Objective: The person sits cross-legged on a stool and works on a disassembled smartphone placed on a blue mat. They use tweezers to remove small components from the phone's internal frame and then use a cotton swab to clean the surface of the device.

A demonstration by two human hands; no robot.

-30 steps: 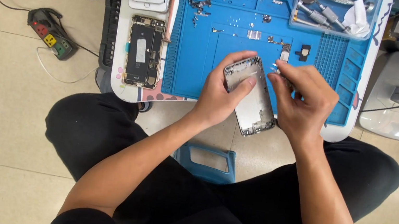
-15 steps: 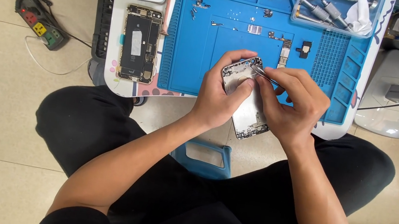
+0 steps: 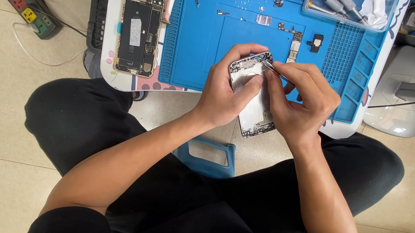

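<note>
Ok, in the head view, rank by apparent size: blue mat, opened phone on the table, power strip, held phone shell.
1. Blue mat
2. Opened phone
3. Phone shell, partly hidden by hands and nearer the camera, so unsure against the opened phone
4. Power strip

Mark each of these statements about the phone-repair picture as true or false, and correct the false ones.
1. The left hand holds a silver phone housing. True.
2. The right hand holds thin tweezers at the top end of the housing. True.
3. The work mat on the table is red. False: it is blue.
4. An opened phone lies left of the mat. True.
5. The power strip sits on the table. False: it lies on the floor, to the left.
</note>
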